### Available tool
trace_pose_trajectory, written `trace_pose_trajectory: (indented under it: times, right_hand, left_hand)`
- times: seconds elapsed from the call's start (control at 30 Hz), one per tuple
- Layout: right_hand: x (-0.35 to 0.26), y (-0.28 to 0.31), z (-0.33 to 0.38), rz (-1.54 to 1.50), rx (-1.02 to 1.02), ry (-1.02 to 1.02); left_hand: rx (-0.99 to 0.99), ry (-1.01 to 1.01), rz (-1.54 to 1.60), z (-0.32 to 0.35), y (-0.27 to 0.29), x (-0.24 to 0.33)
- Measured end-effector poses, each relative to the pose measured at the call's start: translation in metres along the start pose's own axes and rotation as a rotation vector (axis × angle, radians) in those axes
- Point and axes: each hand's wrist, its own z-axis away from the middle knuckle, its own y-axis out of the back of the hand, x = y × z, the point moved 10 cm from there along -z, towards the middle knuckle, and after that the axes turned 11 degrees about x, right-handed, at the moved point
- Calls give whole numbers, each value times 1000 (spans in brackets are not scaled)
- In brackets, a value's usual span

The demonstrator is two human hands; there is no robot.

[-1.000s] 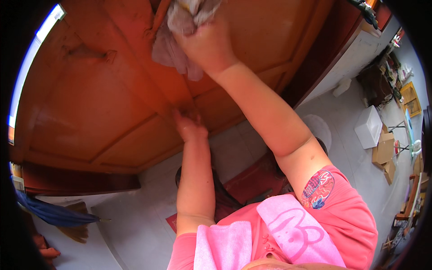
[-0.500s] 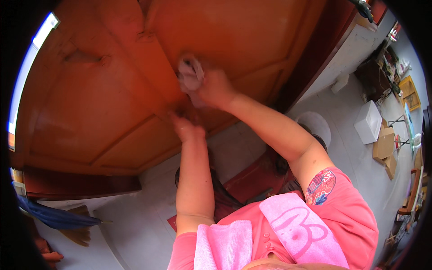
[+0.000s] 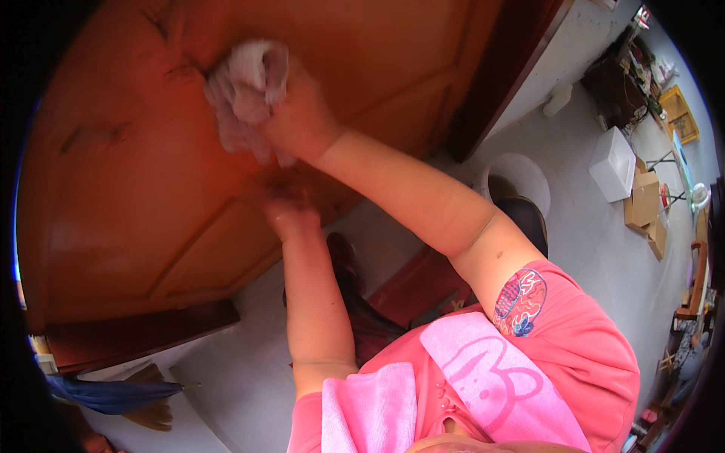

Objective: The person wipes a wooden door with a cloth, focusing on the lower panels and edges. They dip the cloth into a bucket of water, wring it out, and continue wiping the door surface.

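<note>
A large orange-brown panelled wooden door (image 3: 136, 204) rises before me, with dark scuffs on its left part. My right hand (image 3: 298, 113) is closed on a crumpled pale cloth (image 3: 249, 83), pressed to the door's surface near where the panels meet. Lower down, my left hand (image 3: 287, 210) is at the door too, beside its lower panel moulding. Its fingers are smeared by motion, and I cannot tell whether they touch the wood. A pink towel (image 3: 377, 408) lies round my neck, over my pink shirt.
A white bucket (image 3: 532, 177) with murky liquid stands on the grey floor by my right elbow. Below my arms is a red bench-like object (image 3: 415, 283). Further right are a white foam box (image 3: 613, 162) and cardboard boxes (image 3: 642, 200). A folded blue umbrella (image 3: 113, 394) is at the lower left.
My right hand has moved the cloth up and left across the door. My left hand has shifted slightly left. The whole view has shifted a little, showing more of the bucket.
</note>
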Motion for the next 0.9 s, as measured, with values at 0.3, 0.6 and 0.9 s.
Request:
trace_pose_trajectory:
  times: [0.3, 0.6, 0.9]
  right_hand:
    - [4, 126, 130, 1316, -36, -48]
    - [-55, 329, 102, 1996, 144, -195]
    - [-110, 369, 84, 1656, 575, 142]
  left_hand:
    - [168, 52, 7, 42, -22, 4]
    - [239, -3, -116, 21, 9, -3]
    - [215, -35, -154, 32, -10, -8]
